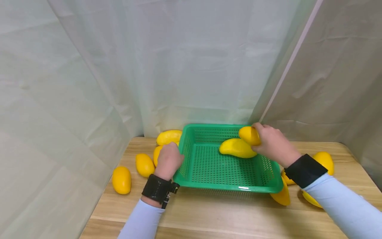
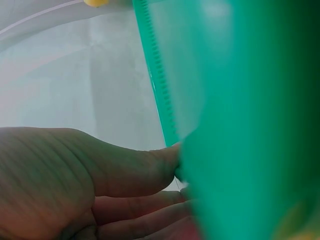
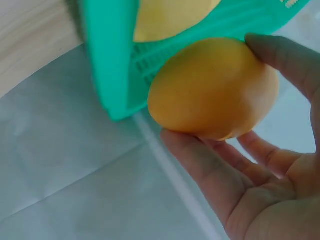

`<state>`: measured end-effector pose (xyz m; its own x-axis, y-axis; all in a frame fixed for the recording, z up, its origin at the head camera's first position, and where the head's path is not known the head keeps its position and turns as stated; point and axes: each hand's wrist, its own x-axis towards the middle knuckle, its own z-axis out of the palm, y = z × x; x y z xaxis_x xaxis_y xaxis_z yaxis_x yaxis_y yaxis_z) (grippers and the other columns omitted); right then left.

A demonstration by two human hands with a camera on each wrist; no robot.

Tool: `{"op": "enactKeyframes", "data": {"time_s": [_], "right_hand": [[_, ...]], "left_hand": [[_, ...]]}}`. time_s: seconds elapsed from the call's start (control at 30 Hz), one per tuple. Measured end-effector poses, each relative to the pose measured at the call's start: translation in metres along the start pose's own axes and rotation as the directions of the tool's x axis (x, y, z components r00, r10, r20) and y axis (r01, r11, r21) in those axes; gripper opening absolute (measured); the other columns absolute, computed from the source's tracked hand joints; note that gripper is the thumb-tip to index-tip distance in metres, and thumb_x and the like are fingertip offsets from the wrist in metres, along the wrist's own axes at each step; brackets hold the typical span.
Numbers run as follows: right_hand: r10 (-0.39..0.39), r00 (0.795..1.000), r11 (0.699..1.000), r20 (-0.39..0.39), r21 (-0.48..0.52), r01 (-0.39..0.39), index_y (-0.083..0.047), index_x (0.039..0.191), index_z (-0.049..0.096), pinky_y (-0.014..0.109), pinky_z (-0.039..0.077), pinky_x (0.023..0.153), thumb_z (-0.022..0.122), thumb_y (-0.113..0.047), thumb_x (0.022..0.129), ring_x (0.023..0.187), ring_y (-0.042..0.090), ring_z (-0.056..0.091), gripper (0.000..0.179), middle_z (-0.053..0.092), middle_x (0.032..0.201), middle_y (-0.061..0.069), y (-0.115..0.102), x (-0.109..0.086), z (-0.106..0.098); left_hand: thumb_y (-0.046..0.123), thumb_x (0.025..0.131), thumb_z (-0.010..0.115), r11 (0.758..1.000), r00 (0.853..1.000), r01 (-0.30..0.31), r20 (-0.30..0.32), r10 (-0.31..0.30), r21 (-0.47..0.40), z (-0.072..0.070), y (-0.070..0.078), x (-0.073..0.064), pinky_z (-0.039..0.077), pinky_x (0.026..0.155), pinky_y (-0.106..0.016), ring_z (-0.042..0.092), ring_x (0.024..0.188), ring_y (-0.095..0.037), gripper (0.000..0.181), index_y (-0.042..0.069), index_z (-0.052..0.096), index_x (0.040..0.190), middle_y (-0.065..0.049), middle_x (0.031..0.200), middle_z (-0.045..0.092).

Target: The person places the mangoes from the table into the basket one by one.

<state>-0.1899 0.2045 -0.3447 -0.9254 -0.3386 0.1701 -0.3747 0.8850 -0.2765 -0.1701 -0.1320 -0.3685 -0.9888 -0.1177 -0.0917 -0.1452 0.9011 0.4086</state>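
The right hand point(image 1: 273, 144) pinches one smooth orange-yellow oval fruit point(image 1: 249, 135) above one green rectangular mesh-sided plastic basket point(image 1: 215, 184), whose left side the left hand point(image 1: 169, 160) grips. Inside lies one long yellow fruit point(image 1: 235, 148); outside, several more yellow fruits point(image 1: 121, 180) (some partly hidden).

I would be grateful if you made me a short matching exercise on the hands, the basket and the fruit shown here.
Things
1. Left hand
2. Right hand
3. Green basket
4. Leftmost fruit in the head view

Places and states
A. Has a long yellow fruit lying in it
B. Lies on the wooden table, apart from the basket
C. Grips the basket's left side
D. Holds a yellow-orange fruit by the basket's far right corner

Right pairs: 1-C, 2-D, 3-A, 4-B
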Motion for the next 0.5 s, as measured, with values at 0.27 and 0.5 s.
{"op": "enactKeyframes", "data": {"time_s": [0.27,0.5], "right_hand": [[-0.126,0.989,0.990,0.077,-0.049,0.130,-0.002,0.122,0.050,0.038,0.054,0.074,0.081,-0.018,0.067,0.084,0.023,0.059,0.065,0.064,0.100,0.012,-0.020,-0.002,0.017],[-0.170,0.971,0.980,0.166,-0.077,0.185,-0.003,0.117,0.054,0.031,0.053,0.068,0.081,-0.014,0.064,0.072,0.017,0.055,0.060,0.063,0.091,0.007,-0.029,-0.003,0.030]], "left_hand": [[0.014,0.083,0.064,1.000,1.000,0.012,0.016,-0.012,0.006,-0.001,0.000,-0.001,0.041,0.037,-0.023,0.055,0.046,-0.018,0.018,0.003,0.056,0.071,-0.009,0.059,0.057],[0.015,0.083,0.064,1.000,1.000,0.015,0.009,-0.015,0.012,-0.001,0.001,-0.003,0.040,0.037,-0.022,0.055,0.044,-0.018,0.020,0.003,0.056,0.070,-0.008,0.057,0.057]]}}
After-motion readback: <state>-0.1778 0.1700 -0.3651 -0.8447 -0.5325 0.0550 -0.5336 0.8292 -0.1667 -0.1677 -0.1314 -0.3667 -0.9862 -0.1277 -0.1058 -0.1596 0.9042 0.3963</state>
